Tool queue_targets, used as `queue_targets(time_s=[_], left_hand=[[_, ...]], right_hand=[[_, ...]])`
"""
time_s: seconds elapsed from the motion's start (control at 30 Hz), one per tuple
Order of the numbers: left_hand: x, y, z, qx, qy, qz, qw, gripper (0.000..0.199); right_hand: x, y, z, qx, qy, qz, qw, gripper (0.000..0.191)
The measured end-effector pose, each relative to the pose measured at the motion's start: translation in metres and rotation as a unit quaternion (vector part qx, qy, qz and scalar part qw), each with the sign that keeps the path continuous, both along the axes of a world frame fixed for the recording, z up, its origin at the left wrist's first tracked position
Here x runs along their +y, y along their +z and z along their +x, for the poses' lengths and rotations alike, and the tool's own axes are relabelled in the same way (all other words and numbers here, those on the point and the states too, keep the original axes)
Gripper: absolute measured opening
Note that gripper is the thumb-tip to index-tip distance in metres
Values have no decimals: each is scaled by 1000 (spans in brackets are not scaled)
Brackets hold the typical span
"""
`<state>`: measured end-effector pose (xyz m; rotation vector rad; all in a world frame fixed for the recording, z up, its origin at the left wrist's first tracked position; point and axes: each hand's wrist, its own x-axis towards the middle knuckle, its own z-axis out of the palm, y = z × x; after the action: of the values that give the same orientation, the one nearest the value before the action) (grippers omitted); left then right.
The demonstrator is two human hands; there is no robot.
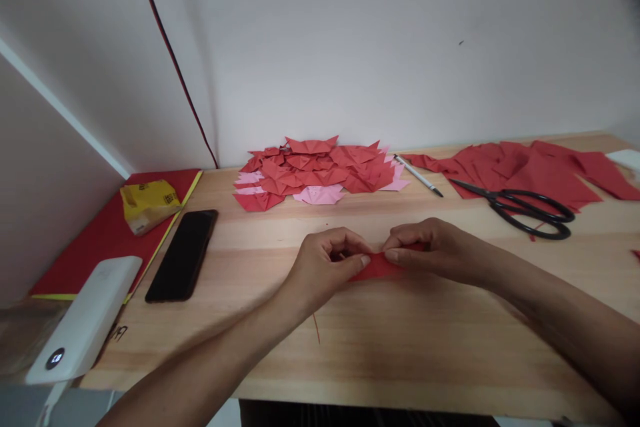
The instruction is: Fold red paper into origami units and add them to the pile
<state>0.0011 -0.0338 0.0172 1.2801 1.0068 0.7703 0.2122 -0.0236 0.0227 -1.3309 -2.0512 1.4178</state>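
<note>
A small piece of red paper point(379, 267) is held just over the middle of the wooden table. My left hand point(333, 260) pinches its left part between thumb and fingers. On its right part, the thumb and fingers of my right hand point(425, 248) are closed, close to the left fingertips. Both hands hide much of the paper. Behind them lies a pile of folded red and pink paper pieces point(320, 170) against the wall.
Black-handled scissors point(530, 207) rest by red paper sheets point(520, 170) at the back right, with a pen point(419, 175) beside them. On the left are a black phone point(183, 255), a white power bank point(90, 320), and a yellow packet point(150, 203) on a red sheet point(83, 247).
</note>
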Motion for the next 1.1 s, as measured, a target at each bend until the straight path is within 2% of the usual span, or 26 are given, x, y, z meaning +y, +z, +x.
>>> queue_targets(time_s=[0.2,0.47,0.63,0.77,0.93,1.1], left_hand=[[-3,0,0,20,7,32,999,6],[-5,1,1,59,-16,74,995,9],[-7,3,1,85,-13,131,988,12],[-9,1,2,107,-32,158,981,14],[-7,1,2,117,-53,158,979,12],[-3,2,0,123,-74,132,981,15]], right_hand=[[0,0,2,-11,3,19,1000,31],[2,-3,7,-14,60,22,998,35],[-2,-2,-2,-21,29,68,997,38],[-5,-2,-6,-20,22,66,997,34],[-6,-3,-6,-31,30,85,995,31],[-6,-6,-6,-70,31,138,988,29]])
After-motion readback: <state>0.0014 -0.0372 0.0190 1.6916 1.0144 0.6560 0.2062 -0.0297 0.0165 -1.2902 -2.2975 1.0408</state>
